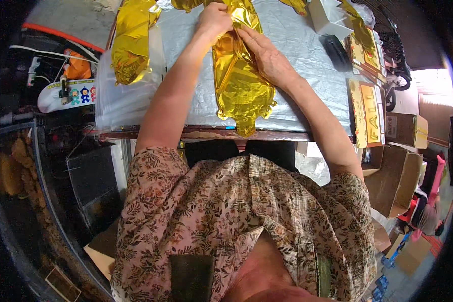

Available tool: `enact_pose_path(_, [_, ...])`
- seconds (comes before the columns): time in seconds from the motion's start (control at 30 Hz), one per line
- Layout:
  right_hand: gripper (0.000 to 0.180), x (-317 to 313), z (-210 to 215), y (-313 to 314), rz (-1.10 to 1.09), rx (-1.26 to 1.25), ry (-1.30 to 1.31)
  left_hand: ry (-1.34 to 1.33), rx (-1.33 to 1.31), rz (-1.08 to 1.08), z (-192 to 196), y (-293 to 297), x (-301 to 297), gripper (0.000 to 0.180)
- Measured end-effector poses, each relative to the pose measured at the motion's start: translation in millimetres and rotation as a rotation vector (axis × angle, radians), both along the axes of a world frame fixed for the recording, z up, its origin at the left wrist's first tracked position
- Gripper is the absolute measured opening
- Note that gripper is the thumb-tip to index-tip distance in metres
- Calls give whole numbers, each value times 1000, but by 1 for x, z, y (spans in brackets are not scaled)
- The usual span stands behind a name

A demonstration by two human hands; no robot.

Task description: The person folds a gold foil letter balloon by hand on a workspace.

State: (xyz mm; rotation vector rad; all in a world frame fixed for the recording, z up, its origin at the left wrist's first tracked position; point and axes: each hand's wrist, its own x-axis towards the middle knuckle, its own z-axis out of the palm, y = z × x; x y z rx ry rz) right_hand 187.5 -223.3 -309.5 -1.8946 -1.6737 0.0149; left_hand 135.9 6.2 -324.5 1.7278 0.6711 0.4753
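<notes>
Gold balloon (240,80) is pressed flat on the table (297,45).
It is pinched by the left hand (214,20), seemingly; right hand (267,55) fingers are laid open.

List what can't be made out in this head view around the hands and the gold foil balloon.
- Left hand: fingertips hidden, curled into the gold foil balloon.
- Balloon's top end: cut off by the upper picture edge.
- Right hand: palm side hidden, pressed flat on the foil.
- Second gold foil piece: shape unclear, crumpled and bent by the fisheye rim.
- Black object on the table: too small to identify.
</notes>
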Motion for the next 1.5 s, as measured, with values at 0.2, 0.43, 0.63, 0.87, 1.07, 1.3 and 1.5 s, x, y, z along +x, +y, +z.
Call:
enact_pose_path(0.2, [61, 3, -4, 4, 30, -61, -139, -80, 3, 4, -13, 18, 3, 57])
enact_pose_path(0.43, [52, -1, 2, 4, 25, -88, -122, -413, 550, 82, 6, -4, -21, 54])
enact_pose_path(0.63, [56, 3, 3, 0, 23, -110, -137, -190, 1155, 3, 26, -16, -22, 44])
enact_pose_path(0.87, [63, 0, 6, -1, 31, -110, -67, -72, 1204, -191, 4, -13, -32, 33])
enact_pose_path(1.07, [66, -1, 7, -4, 34, -95, -55, 12, 1215, -115, -1, -12, -37, 38])
enact_pose_path(1.3, [59, -1, 8, -5, 17, -96, -47, 147, 1346, -141, -2, -5, -39, 46])
enact_pose_path(1.5, [56, -2, 10, -3, 35, -91, -52, -177, 1004, -193, 0, 16, -46, 76])
